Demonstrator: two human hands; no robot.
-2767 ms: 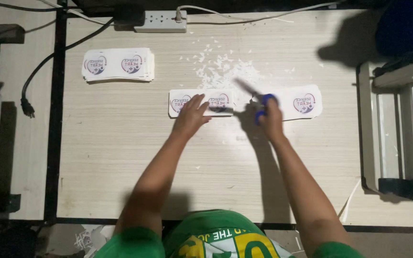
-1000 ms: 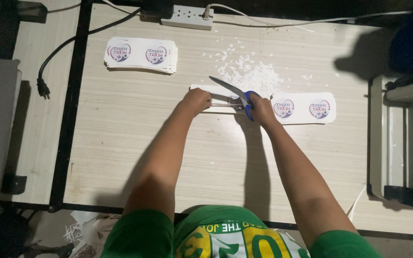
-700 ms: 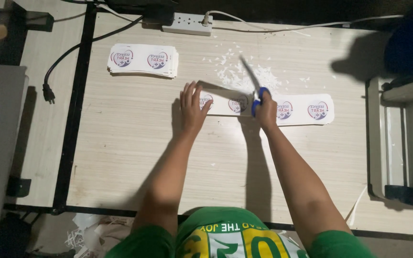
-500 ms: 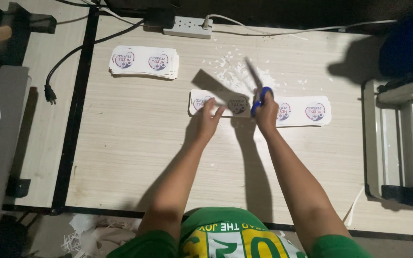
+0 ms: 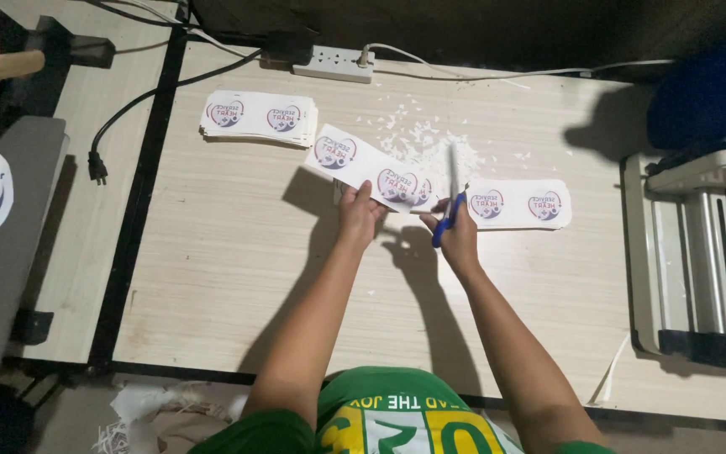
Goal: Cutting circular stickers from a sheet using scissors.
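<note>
Two round labels show on the sticker strip that the left hand lifts off the bench, fingers pinched on its lower edge. Just right of the strip, the right hand grips blue-handled scissors, blades upright and together. Beyond lie another strip, paper scraps, a stack of strips and a power strip.

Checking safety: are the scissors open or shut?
Shut: the scissors in the right hand show one narrow blade line pointing away, with no gap.
</note>
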